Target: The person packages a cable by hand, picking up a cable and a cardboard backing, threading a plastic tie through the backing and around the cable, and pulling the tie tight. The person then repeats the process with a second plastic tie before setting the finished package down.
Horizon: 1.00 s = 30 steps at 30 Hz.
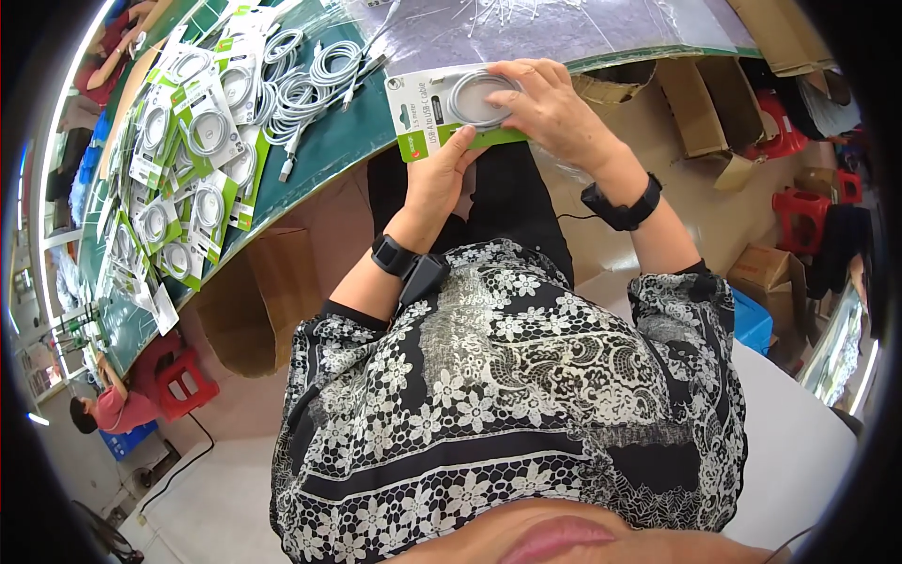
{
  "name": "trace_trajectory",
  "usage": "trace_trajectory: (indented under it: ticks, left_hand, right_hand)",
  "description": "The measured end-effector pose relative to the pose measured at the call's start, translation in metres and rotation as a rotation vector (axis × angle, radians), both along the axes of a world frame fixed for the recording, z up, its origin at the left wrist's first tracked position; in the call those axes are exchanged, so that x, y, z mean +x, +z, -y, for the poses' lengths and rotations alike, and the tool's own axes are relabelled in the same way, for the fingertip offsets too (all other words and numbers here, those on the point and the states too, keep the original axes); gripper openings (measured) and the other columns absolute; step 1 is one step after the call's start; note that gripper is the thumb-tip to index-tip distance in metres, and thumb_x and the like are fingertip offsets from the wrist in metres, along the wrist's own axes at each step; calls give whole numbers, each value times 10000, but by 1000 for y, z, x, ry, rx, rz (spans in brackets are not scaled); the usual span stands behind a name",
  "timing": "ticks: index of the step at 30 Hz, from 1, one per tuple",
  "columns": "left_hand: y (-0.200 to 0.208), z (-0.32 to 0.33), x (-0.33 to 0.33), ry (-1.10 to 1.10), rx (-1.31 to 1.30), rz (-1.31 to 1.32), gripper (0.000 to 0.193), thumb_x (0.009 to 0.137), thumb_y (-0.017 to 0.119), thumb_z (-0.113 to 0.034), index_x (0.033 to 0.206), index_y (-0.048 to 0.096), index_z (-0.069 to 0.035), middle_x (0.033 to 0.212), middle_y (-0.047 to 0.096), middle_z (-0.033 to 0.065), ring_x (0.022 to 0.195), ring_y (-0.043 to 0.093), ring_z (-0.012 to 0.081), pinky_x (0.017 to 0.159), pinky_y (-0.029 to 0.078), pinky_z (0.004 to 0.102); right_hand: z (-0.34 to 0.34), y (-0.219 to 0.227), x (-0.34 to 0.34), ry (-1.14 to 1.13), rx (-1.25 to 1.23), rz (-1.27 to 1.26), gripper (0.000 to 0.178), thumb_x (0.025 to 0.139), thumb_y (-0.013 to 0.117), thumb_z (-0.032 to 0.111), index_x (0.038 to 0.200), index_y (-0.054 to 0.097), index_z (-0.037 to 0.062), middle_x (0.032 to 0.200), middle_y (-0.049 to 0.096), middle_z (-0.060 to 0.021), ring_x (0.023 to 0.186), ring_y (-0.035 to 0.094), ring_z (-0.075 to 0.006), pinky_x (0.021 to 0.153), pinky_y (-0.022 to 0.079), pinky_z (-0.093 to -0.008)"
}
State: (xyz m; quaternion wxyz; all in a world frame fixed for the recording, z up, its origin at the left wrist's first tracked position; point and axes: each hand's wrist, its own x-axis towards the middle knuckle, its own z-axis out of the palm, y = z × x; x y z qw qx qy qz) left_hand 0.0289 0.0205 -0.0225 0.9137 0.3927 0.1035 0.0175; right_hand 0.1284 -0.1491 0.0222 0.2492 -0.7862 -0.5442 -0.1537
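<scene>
A white and green packaging card (411,105) with a coiled light-grey USB cable (453,101) on its face is held up at the near edge of the table. My left hand (436,180) grips the card's lower edge, thumb on the front and fingers behind it. My right hand (561,115) is closed at the card's right end, with thumb and forefinger on the coil. The fingers behind the card are hidden. To the left, several loose coiled grey cables (310,92) lie on the green table (331,148).
A heap of carded cables (193,155) covers the table's left part. Thin white ties (512,11) lie scattered at the back. Cardboard boxes (697,105) and red stools (800,218) stand at right. Another box (246,305) sits below the table; a person in red (120,411) is at far left.
</scene>
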Motion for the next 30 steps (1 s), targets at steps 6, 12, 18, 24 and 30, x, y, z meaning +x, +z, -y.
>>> trace_trajectory:
  ticks: [6, 12, 18, 24, 30]
  left_hand:
    - [-4, -2, -1, -1, -27, 18, 329, 891, 557, 4, 1212, 486, -13, 1111, 590, 97, 978, 614, 195, 837, 547, 333]
    - [-6, -12, -18, 1, 127, -87, 302, 889, 568, -8, 1186, 511, -7, 1061, 614, 96, 934, 627, 191, 796, 558, 324]
    - [4, -23, -37, 100, 99, -124, 343, 889, 555, 1, 1224, 486, -22, 1119, 595, 99, 976, 622, 209, 800, 564, 354]
    - [13, -16, -61, 119, 37, -96, 372, 893, 538, 7, 1255, 459, -22, 1150, 581, 107, 995, 618, 225, 801, 566, 362]
    - [14, -12, -77, 71, -49, -96, 388, 901, 539, -15, 1275, 438, -36, 1179, 567, 100, 1023, 606, 224, 803, 560, 363]
  right_hand:
    - [-20, -22, -26, -123, 168, -45, 255, 700, 706, 130, 943, 629, 123, 991, 577, -39, 942, 530, -233, 935, 346, -398]
    - [-21, -22, -18, -19, 220, -104, 140, 711, 699, 124, 836, 641, 108, 790, 591, -13, 815, 559, -206, 848, 398, -367]
    - [-24, -10, 81, -411, 393, -480, 124, 797, 654, 155, 793, 632, 33, 741, 613, -99, 728, 594, -245, 680, 469, -323]
    - [-18, -37, 170, -782, 154, -195, 138, 829, 612, 224, 862, 664, 100, 895, 653, -104, 896, 617, -271, 767, 454, -418]
    - [-7, -8, 162, -963, -269, -278, 115, 798, 635, 251, 862, 671, 163, 933, 655, -56, 934, 610, -267, 801, 434, -419]
